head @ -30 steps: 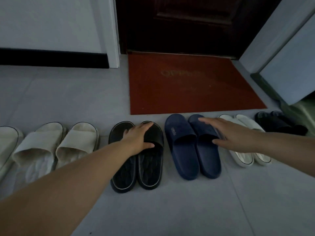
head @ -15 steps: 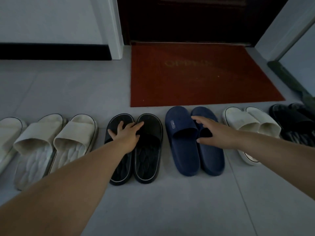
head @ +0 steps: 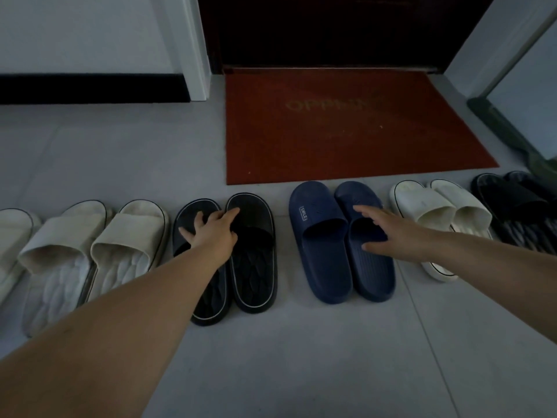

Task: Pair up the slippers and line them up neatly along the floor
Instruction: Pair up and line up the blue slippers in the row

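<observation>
The left hand (head: 211, 233) lies spread and released across the straps of both black slippers (head: 253, 267), fingers fanned so one palm bears on the two at once. That looks like a way to nudge them together as a pair. The right hand (head: 388, 233) rests flat, fingers straight, on the strap of the right-hand one of the blue slippers (head: 319, 236). It grasps nothing that I can see, and is probably squaring that slipper against its mate.

Both pairs sit on the grey floor (head: 331, 357) mid-row, just short of the red doormat (head: 346, 131). Cream slippers (head: 120, 236) are to the left, white slippers (head: 437, 206) and a dark pair (head: 512, 203) to the right. Every toe points away toward the mat, with the heels nearest the person. The long axes run front to back, across the row. The blue pair slants a little, and the left black slipper sits slightly nearer than its partner.
</observation>
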Available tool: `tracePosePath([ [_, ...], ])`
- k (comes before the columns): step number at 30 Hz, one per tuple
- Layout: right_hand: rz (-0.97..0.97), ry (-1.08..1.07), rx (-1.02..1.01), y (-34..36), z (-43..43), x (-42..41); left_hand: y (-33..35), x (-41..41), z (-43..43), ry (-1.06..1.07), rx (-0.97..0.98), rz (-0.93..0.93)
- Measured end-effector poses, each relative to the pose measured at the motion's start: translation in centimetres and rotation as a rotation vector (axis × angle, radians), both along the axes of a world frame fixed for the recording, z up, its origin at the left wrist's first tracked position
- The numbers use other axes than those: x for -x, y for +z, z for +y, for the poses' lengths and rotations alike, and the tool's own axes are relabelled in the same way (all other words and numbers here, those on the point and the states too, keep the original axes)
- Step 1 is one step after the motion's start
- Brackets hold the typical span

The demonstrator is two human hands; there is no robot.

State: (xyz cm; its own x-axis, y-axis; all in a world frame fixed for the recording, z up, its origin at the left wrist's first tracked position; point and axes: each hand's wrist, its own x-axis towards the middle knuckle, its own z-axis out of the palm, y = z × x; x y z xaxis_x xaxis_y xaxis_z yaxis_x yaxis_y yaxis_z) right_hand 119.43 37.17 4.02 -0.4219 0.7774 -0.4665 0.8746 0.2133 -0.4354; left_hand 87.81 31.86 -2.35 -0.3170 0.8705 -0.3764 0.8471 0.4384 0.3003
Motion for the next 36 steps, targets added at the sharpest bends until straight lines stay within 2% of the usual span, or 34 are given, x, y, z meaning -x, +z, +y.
tracePosePath([
  [6,-0.098,-0.024,-0.116,-0.4,1.4,-0.2,1.4,-1.9,0.6,-0.099,-0.027,0.057],
  [9,-0.130,-0.111,-0.117,-1.3,2.1,-1.2,2.7,-5.3,1.3,-0.200,-0.085,-0.030],
  [13,-0.028,-0.188,-0.046,-3.3,3.3,-3.0,4.1,-9.5,3.0,-0.356,-0.122,-0.218],
  [15,-0.007,-0.169,-0.031,-4.0,4.4,-3.7,4.4,-10.7,4.3,-0.331,-0.102,-0.336],
  [20,0.014,0.014,-0.033,-5.9,7.1,-4.7,2.5,-12.9,6.4,-0.107,-0.026,-0.473],
  [26,0.255,0.134,-0.025,-8.1,7.2,-7.4,0.6,-15.1,5.1,-0.035,-0.066,-0.443],
  [32,0.335,0.065,0.103,-7.2,6.8,-7.2,3.3,-16.4,5.9,-0.018,0.165,-0.382],
  [36,0.382,0.017,-0.022,-6.4,4.9,-8.3,3.9,-17.9,8.0,-0.024,0.193,-0.218],
])
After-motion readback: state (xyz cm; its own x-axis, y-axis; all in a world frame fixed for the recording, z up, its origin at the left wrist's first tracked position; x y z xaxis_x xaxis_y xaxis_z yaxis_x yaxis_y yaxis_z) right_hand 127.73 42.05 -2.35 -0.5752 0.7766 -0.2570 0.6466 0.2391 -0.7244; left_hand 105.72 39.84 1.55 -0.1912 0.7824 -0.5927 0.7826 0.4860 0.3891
